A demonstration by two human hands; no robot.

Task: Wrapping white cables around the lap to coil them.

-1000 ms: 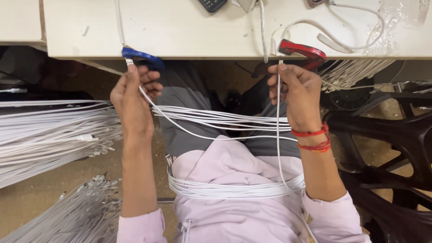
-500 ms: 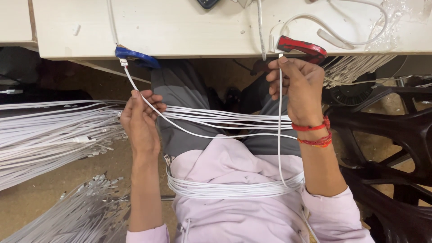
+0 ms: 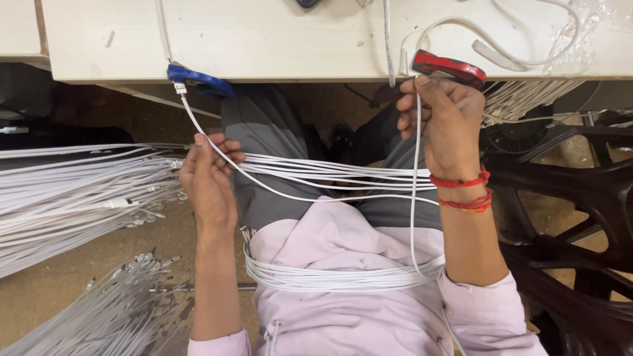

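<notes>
Entry, seated bench position, seen from above.

- Left hand [image 3: 210, 178], centre left of frame: fingers curled shut around a white cable [image 3: 277, 191] that slants up from the hand to the blue clamp [image 3: 198, 79]. The grip sits part-way along the run, apparently to keep that length taut against the clamp.
- Right hand [image 3: 445, 122], upper right of centre: closed on the same sort of white cable, pinched near the fingertips just under the red clamp [image 3: 448, 66]. From there the cable drops straight down past the wrist, which wears red thread bands [image 3: 465, 191], to the lap.
- Cable strands [image 3: 343, 173], centre: several parallel white lengths stretched across the knees between the two hands, held level by the spread of the arms.
- Cable coil [image 3: 336, 278], lower centre: loops lying across the lap over a pale pink garment [image 3: 343, 316], seemingly gathered there to stay off the floor.
- Counter [image 3: 297, 46], top of frame: pale surface; both clamps sit at its near edge, fixed points for the cable ends. A loose white lead [image 3: 508, 56] lies at upper right.
- Cable bundles [image 3: 72, 198], left edge: many white lengths laid side by side; more, with metallic ends, at lower left [image 3: 99, 310].
- Black plastic chair [image 3: 573, 217], right edge, beside the right forearm.
</notes>
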